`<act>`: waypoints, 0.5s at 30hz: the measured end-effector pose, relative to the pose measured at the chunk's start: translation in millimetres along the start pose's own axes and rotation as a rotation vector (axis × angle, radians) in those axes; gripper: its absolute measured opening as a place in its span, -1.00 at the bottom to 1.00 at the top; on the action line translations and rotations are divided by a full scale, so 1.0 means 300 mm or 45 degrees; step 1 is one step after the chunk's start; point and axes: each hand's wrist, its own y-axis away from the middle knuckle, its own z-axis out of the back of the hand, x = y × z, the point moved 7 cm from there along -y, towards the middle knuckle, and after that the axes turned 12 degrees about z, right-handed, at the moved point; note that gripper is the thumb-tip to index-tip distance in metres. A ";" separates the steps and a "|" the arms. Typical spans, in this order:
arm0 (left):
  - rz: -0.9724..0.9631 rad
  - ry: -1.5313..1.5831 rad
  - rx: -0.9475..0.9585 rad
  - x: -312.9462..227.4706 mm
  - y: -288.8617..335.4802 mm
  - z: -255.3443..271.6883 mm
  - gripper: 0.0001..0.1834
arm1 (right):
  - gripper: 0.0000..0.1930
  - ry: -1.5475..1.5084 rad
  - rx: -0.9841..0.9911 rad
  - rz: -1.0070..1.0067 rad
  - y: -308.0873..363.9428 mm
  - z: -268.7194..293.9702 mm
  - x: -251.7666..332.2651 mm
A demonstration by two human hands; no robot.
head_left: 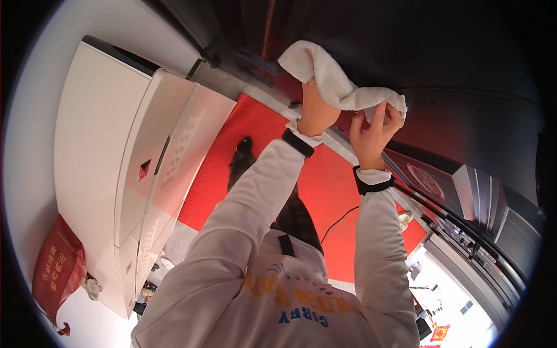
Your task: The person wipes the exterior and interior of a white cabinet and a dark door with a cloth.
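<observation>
White cabinet near a red bag; black cable against red carpet.

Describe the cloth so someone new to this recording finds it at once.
Start at the large dark surface filling the upper right. Toward its lower left, the left hand and right hand touch a crumpled white cloth. Its fluffy texture and wavy edge set it apart from the smoother white sleeves below.

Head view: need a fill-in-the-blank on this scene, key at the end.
The left hand and the right hand both touch one white ____.
The floor covering below the hands is ____ in colour.
Each wrist wears a ____ band.
The tall white cabinet stands on the picture's ____ side.

Missing words: cloth; red; black; left.
</observation>
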 end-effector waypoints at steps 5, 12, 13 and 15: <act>-0.492 -0.146 -0.169 -0.351 0.011 0.024 0.18 | -0.36 -0.034 -0.184 -0.084 -0.086 0.198 -0.054; -0.829 -0.280 -0.330 -0.920 0.041 0.143 -0.39 | -0.33 0.222 -0.563 -0.138 -0.294 0.629 -0.186; -0.788 -0.174 -0.320 -0.966 0.031 0.158 -0.47 | -0.33 0.237 -0.643 -0.133 -0.327 0.690 -0.199; -0.902 -0.093 -0.257 -1.024 0.007 0.167 -0.51 | -0.35 0.296 -0.703 -0.122 -0.390 0.785 -0.208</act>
